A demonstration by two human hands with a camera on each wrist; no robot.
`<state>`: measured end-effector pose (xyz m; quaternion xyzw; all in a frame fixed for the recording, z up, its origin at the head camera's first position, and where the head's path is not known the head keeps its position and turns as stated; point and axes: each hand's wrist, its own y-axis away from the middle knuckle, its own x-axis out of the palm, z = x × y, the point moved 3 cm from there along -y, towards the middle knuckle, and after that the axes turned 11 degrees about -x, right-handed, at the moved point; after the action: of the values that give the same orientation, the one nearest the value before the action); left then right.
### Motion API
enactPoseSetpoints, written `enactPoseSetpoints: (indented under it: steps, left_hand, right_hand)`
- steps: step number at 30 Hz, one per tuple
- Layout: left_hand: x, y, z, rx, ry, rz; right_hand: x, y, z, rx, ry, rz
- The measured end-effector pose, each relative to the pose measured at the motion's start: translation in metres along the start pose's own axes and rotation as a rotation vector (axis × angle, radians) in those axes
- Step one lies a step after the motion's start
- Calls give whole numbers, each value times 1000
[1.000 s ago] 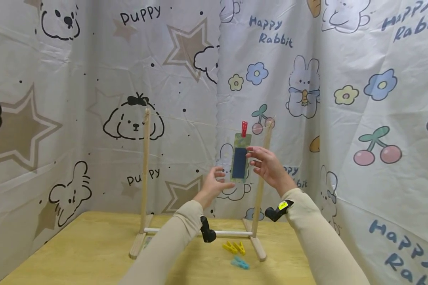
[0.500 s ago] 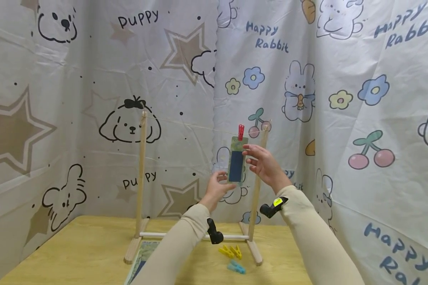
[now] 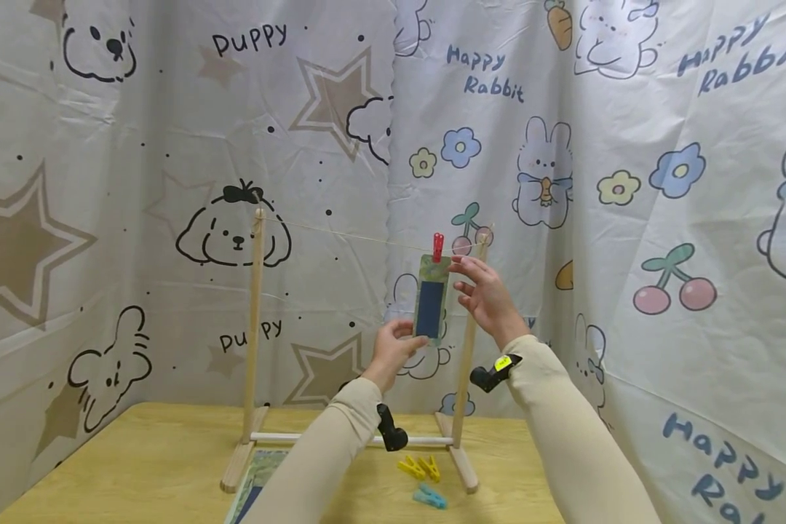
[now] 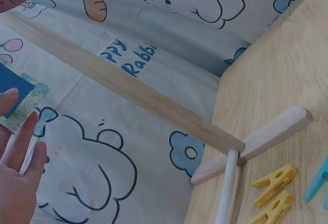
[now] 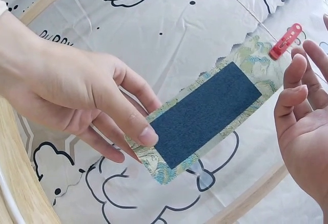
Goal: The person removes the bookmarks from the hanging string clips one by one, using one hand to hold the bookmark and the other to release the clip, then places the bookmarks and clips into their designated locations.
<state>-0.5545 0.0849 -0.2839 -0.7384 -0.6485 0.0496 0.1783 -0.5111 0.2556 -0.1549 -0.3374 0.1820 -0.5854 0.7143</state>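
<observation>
A green patterned strip (image 3: pixel 429 309) with a dark blue panel hangs upright from a thin line (image 3: pixel 340 233), held at its top by a red clothespin (image 3: pixel 437 249). My left hand (image 3: pixel 390 353) pinches the strip's lower left corner; in the right wrist view its thumb (image 5: pixel 147 136) lies on the front, with fingers behind. Beside the upper right edge is my right hand (image 3: pixel 493 300), its fingers loosely bent close to the red clothespin and holding nothing. The left wrist view shows only the strip's lower end (image 4: pixel 36 98) near the left fingers.
A wooden stand with a left post (image 3: pixel 253 327) and right post (image 3: pixel 466 364) carries the line. On the table (image 3: pixel 137 466) lie two yellow clothespins (image 3: pixel 419 467), light blue clothespins (image 3: pixel 429 496) and another patterned piece (image 3: pixel 262 473), partly hidden by the left sleeve. A printed curtain (image 3: pixel 327 291) hangs behind.
My left hand has come in to the strip's lower corner and taken hold of it. My right hand has risen slightly along its edge towards the red clothespin. The head view has shifted a little.
</observation>
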Motion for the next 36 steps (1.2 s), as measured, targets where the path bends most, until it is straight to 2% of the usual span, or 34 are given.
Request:
enactPoseSetpoints:
  steps: [4, 5, 11, 13, 19, 25, 29, 36]
  left_hand:
    - [1, 0, -2, 2, -4, 13]
    - [2, 4, -6, 4, -6, 17]
    - [5, 5, -4, 7, 10, 11]
    - [4, 1, -1, 8, 12, 10]
    - [0, 3, -5, 19, 20, 29]
    - [-4, 8, -5, 12, 42, 39]
    - [-4, 8, -4, 22, 62, 51]
    - [-4, 7, -5, 2, 75, 61]
  right_hand:
    - [-1, -3, 0, 2, 12, -19]
    - [-1, -4, -1, 1, 15, -27]
    - [-1, -7, -3, -23, 17, -64]
    - [1, -9, -1, -34, 7, -64]
    - [6, -19, 7, -72, 31, -53]
    - [9, -28, 9, -51, 159, -5]
    - [11, -33, 7, -40, 301, 19]
    - [20, -45, 8, -29, 538, 53]
